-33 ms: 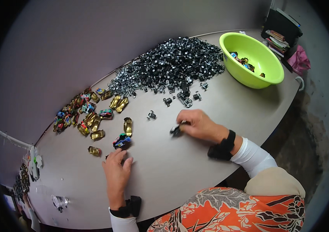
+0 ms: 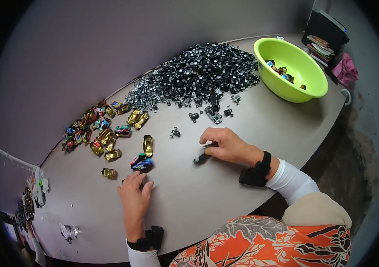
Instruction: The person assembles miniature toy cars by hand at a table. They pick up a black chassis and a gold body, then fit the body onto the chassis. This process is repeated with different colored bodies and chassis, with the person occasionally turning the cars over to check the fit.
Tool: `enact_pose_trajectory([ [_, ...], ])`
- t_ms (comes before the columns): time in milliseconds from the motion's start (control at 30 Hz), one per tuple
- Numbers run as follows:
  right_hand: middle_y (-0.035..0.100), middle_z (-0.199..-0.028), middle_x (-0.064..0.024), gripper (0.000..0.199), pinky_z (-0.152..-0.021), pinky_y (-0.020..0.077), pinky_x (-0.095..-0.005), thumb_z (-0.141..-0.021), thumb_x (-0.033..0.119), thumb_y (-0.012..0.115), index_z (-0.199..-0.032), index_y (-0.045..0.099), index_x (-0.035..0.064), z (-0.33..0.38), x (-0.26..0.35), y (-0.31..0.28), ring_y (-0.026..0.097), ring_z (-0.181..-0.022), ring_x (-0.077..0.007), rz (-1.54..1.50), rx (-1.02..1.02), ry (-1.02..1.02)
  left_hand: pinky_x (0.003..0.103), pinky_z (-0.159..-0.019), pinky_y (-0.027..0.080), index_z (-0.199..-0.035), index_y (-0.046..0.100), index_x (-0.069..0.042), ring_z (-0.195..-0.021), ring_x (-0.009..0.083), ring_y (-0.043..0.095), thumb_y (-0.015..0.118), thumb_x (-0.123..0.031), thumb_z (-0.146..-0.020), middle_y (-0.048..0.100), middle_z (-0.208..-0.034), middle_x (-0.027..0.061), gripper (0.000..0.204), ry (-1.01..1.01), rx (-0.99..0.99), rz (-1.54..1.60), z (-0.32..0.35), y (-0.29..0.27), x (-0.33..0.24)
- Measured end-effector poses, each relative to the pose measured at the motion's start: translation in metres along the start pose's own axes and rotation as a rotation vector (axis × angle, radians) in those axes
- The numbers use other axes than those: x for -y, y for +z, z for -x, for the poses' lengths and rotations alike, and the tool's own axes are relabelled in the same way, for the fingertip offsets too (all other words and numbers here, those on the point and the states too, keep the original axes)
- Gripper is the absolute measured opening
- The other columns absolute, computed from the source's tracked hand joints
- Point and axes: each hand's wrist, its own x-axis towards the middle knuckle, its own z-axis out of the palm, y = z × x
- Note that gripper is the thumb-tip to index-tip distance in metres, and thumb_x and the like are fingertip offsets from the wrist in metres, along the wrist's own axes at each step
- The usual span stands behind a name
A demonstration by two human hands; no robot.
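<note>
My right hand (image 2: 227, 144) pinches a dark toy car chassis (image 2: 200, 156) just over the table, and motion smears its outline. To the left, my left hand (image 2: 136, 191) rests with fingers bent and apart, close to a blue toy car (image 2: 143, 165). A bit of something dark shows at its fingertips; I cannot make out what it is. Beyond lies a gold toy car body (image 2: 148, 145), and another gold body (image 2: 109, 173) lies left of the hand. A few small wheel pieces (image 2: 175, 132) are scattered between the right hand and the pile.
A big heap of black and silver small parts (image 2: 198, 73) lines the back of the table. Several gold and coloured car bodies (image 2: 80, 129) cluster at the left. A lime-green basin (image 2: 307, 91) with some cars stands at the back right. A clear cup (image 2: 68, 231) lies front left.
The toy car chassis in my right hand has tilted and shifted slightly left and nearer. My left hand has stayed almost in place.
</note>
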Motion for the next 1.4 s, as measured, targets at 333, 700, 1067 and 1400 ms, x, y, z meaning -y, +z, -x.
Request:
enact_pose_trajectory([
  [333, 0.058, -0.080, -0.0202, 0.023, -0.069, 0.0480, -0.0463, -0.069, 0.016, 0.063, -0.087, 0.056, 0.0031, -0.057, -0.055, -0.026, 0.059, -0.077, -0.0396, 0.756, -0.294, 0.183, 0.039, -0.082, 0.044, -0.106, 0.059, -0.003, -0.096, 0.0330, 0.054, 0.073, -0.015, -0.069, 0.056, -0.108, 0.0149, 0.042, 0.386, -0.240, -0.012, 0.023, 0.012, -0.040],
  [700, 0.062, -0.074, -0.0168, 0.013, -0.068, 0.0484, -0.0423, -0.064, 0.004, 0.054, -0.073, 0.063, 0.0050, -0.040, -0.054, -0.027, 0.060, -0.074, -0.0344, 0.434, -0.176, 0.126, 0.040, -0.078, 0.044, -0.113, 0.054, -0.005, -0.092, 0.0333, 0.051, 0.066, 0.002, -0.065, 0.051, -0.097, 0.0150, 0.050, 0.292, 0.163, 0.049, 0.048, 0.022, -0.062],
  [1067, 0.045, -0.098, -0.0192, 0.038, -0.075, 0.0466, -0.0451, -0.063, 0.012, 0.065, -0.096, 0.051, 0.0022, -0.042, -0.039, -0.016, 0.054, -0.086, -0.0383, 0.577, -0.177, 0.036, 0.037, -0.076, 0.044, -0.109, 0.056, -0.003, -0.088, 0.0316, 0.052, 0.066, -0.002, -0.066, 0.052, -0.090, 0.0143, 0.044, 0.267, 0.060, 0.075, 0.042, 0.021, -0.058],
  [1400, 0.050, -0.101, -0.0108, 0.031, -0.064, 0.0454, -0.0337, -0.065, -0.009, 0.049, -0.093, 0.055, 0.0023, -0.001, 0.010, 0.014, 0.055, -0.075, -0.0272, 0.256, 0.111, -0.001, 0.038, -0.076, 0.044, -0.109, 0.057, -0.003, -0.088, 0.0312, 0.053, 0.067, -0.005, -0.068, 0.054, -0.092, 0.0131, 0.042, 0.243, -0.014, 0.135, 0.039, 0.030, -0.044],
])
